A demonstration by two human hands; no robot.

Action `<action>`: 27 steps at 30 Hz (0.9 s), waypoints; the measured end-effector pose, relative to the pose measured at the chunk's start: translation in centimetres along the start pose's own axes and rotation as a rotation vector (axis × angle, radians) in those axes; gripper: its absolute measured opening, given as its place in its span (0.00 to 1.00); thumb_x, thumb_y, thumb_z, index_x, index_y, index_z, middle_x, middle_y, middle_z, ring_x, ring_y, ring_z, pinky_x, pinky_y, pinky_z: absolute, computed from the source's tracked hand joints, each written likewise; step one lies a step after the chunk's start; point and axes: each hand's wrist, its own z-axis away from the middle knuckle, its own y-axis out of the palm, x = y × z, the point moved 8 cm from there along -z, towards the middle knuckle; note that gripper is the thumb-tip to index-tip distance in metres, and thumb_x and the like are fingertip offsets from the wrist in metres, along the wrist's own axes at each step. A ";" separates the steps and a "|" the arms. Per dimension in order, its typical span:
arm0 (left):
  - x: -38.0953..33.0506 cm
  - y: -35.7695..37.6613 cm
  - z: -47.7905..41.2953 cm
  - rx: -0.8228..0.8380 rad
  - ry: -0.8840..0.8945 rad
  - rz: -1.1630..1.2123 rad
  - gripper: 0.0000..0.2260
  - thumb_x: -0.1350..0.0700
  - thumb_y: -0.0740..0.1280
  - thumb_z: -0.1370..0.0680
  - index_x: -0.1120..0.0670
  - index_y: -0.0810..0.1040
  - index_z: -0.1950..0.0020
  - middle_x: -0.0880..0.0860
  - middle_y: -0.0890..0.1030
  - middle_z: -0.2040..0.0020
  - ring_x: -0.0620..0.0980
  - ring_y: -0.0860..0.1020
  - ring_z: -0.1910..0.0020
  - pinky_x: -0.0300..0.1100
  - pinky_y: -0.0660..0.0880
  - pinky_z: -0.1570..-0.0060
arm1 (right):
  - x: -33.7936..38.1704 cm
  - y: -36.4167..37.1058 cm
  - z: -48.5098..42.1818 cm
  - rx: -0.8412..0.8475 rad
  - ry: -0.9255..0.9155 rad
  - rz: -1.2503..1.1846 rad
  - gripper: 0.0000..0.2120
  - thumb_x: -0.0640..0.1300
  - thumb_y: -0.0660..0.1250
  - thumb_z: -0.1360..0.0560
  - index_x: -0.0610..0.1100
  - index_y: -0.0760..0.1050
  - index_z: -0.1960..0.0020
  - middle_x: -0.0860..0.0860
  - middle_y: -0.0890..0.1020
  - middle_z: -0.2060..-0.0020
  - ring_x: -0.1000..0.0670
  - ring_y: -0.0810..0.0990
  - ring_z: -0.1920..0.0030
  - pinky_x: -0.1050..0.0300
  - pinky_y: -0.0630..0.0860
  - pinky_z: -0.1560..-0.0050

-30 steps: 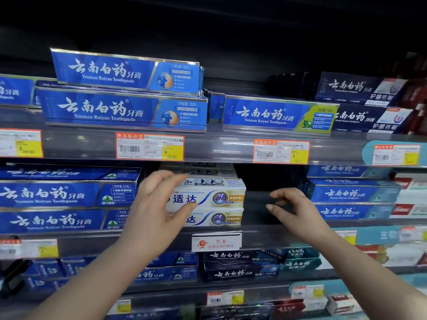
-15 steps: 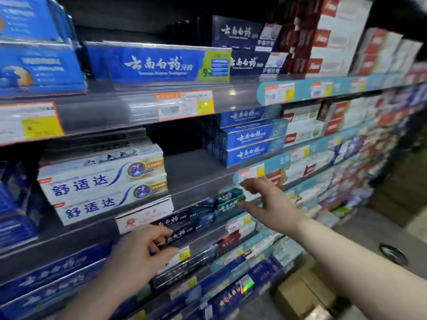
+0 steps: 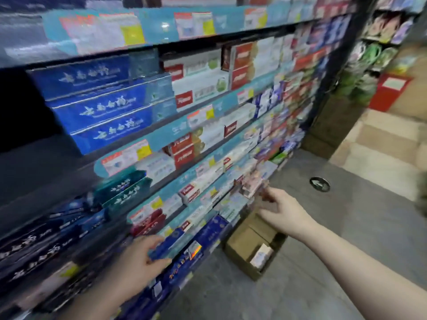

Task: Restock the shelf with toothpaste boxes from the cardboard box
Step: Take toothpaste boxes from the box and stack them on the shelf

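One pale toothpaste box (image 3: 262,254) is showing in the head view, sitting inside the cardboard box (image 3: 245,244) near its closer end. It seems to be leaning with its length pointing up and out, but motion blur is making that uncertain. The rest of the inside is reading as bare cardboard. The cardboard box is sitting on the floor (image 3: 335,239), tight against the foot of the shelf (image 3: 175,129). Its flaps are standing open, and its long side is running along the shelf front, away from the person.

The right hand (image 3: 285,212) is hovering above the far half of the cardboard box, fingers loosely bent and apart, carrying nothing that I can make out. It is clearly the nearer of the two, so the reach is looking like a drop downward and slightly back toward the person. The left hand (image 3: 138,262) is lying well off to the left against a low shelf edge, with thumb and fingers on either side of a dark blue box (image 3: 161,249). I cannot tell whether it is pinching that box or only passing in front of it.

Open floor is lying to the right of the cardboard box, while the shelf front and its price strips (image 3: 129,155) are crowding the left. The cardboard walls are hemming the toothpaste box on its near side, so an approach from above is looking the freest.
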 end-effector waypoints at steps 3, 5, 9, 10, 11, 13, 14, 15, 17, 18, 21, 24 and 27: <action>-5.0 4.9 -3.9 0.050 0.020 0.004 0.21 0.51 0.71 0.29 0.51 0.74 0.37 0.49 0.74 0.49 0.44 0.74 0.58 0.35 0.69 0.56 | -7.5 -2.6 -0.1 0.004 0.101 0.009 0.21 0.45 0.70 0.30 0.43 0.73 0.39 0.47 0.77 0.46 0.49 0.75 0.44 0.64 0.65 0.45; -8.1 8.1 -6.3 0.094 0.021 0.004 0.22 0.51 0.71 0.29 0.49 0.73 0.36 0.51 0.77 0.46 0.46 0.76 0.53 0.37 0.69 0.52 | -12.2 -3.8 -0.2 0.023 0.164 0.005 0.20 0.45 0.71 0.30 0.44 0.73 0.40 0.46 0.77 0.46 0.49 0.75 0.43 0.64 0.66 0.45; -13.4 13.9 -10.3 0.178 0.030 0.015 0.22 0.50 0.69 0.27 0.49 0.70 0.34 0.51 0.75 0.40 0.46 0.75 0.45 0.36 0.68 0.48 | -19.1 -5.7 -0.7 0.074 0.239 0.009 0.21 0.46 0.70 0.30 0.44 0.72 0.38 0.46 0.77 0.44 0.50 0.74 0.42 0.66 0.65 0.45; -14.3 15.3 -11.0 0.201 0.033 0.008 0.23 0.49 0.69 0.28 0.49 0.70 0.34 0.50 0.74 0.40 0.46 0.74 0.45 0.36 0.68 0.47 | -20.5 -6.1 -0.9 0.085 0.249 0.016 0.21 0.46 0.70 0.30 0.44 0.72 0.38 0.46 0.77 0.43 0.50 0.74 0.42 0.65 0.65 0.44; -15.0 16.5 -11.7 0.224 0.029 0.003 0.23 0.48 0.69 0.28 0.49 0.70 0.34 0.50 0.73 0.40 0.45 0.74 0.44 0.37 0.69 0.45 | -21.7 -6.4 -1.1 0.097 0.259 0.025 0.22 0.46 0.70 0.30 0.44 0.72 0.38 0.46 0.77 0.43 0.50 0.75 0.42 0.65 0.65 0.44; -16.1 18.7 -13.0 0.267 0.011 -0.014 0.24 0.47 0.69 0.28 0.49 0.70 0.34 0.50 0.74 0.41 0.46 0.74 0.43 0.39 0.70 0.42 | -23.8 -6.9 -1.6 0.118 0.279 0.038 0.22 0.46 0.70 0.30 0.44 0.72 0.37 0.46 0.77 0.42 0.50 0.74 0.41 0.65 0.64 0.43; -16.6 19.6 -13.8 0.288 0.004 -0.025 0.24 0.47 0.69 0.28 0.49 0.69 0.34 0.50 0.74 0.40 0.46 0.75 0.43 0.40 0.70 0.41 | -24.8 -7.1 -2.0 0.127 0.286 0.043 0.22 0.47 0.70 0.30 0.45 0.71 0.37 0.46 0.76 0.42 0.50 0.74 0.41 0.65 0.64 0.43; -17.0 20.5 -14.6 0.308 -0.002 -0.035 0.25 0.47 0.69 0.28 0.50 0.69 0.33 0.50 0.74 0.40 0.47 0.75 0.43 0.40 0.70 0.41 | -25.7 -7.3 -2.4 0.137 0.292 0.048 0.22 0.47 0.70 0.30 0.45 0.71 0.37 0.47 0.77 0.43 0.51 0.74 0.41 0.66 0.64 0.44; -17.6 21.7 -16.5 0.322 -0.019 -0.039 0.26 0.46 0.69 0.29 0.50 0.69 0.33 0.51 0.73 0.38 0.48 0.75 0.42 0.42 0.71 0.40 | -27.5 -7.5 -3.6 0.150 0.288 0.057 0.22 0.48 0.70 0.29 0.46 0.72 0.37 0.48 0.77 0.43 0.52 0.74 0.42 0.68 0.63 0.45; -17.9 22.2 -17.6 0.317 -0.028 -0.036 0.26 0.46 0.69 0.29 0.49 0.69 0.33 0.50 0.73 0.38 0.48 0.75 0.42 0.44 0.72 0.40 | -28.4 -7.6 -4.3 0.159 0.282 0.062 0.22 0.49 0.70 0.30 0.46 0.72 0.37 0.48 0.77 0.43 0.53 0.74 0.43 0.68 0.63 0.45; -18.2 24.4 -21.2 0.316 -0.069 -0.008 0.26 0.47 0.70 0.30 0.49 0.69 0.33 0.51 0.72 0.36 0.50 0.75 0.41 0.47 0.72 0.39 | -31.4 -7.7 -6.4 0.205 0.297 0.077 0.22 0.49 0.70 0.29 0.47 0.72 0.37 0.49 0.77 0.44 0.54 0.73 0.43 0.69 0.62 0.46; -18.7 27.1 -25.3 0.345 -0.099 -0.017 0.28 0.45 0.69 0.29 0.50 0.66 0.31 0.52 0.71 0.34 0.51 0.72 0.37 0.48 0.70 0.37 | -35.1 -8.0 -8.3 0.261 0.354 0.076 0.22 0.48 0.69 0.29 0.46 0.71 0.37 0.49 0.76 0.44 0.52 0.73 0.41 0.65 0.65 0.41; -19.2 29.8 -29.0 0.408 -0.149 -0.059 0.30 0.42 0.67 0.29 0.48 0.64 0.30 0.52 0.69 0.32 0.51 0.68 0.33 0.51 0.69 0.35 | -38.7 -8.6 -10.4 0.328 0.398 0.085 0.22 0.48 0.69 0.29 0.47 0.71 0.37 0.53 0.71 0.47 0.51 0.73 0.40 0.60 0.66 0.37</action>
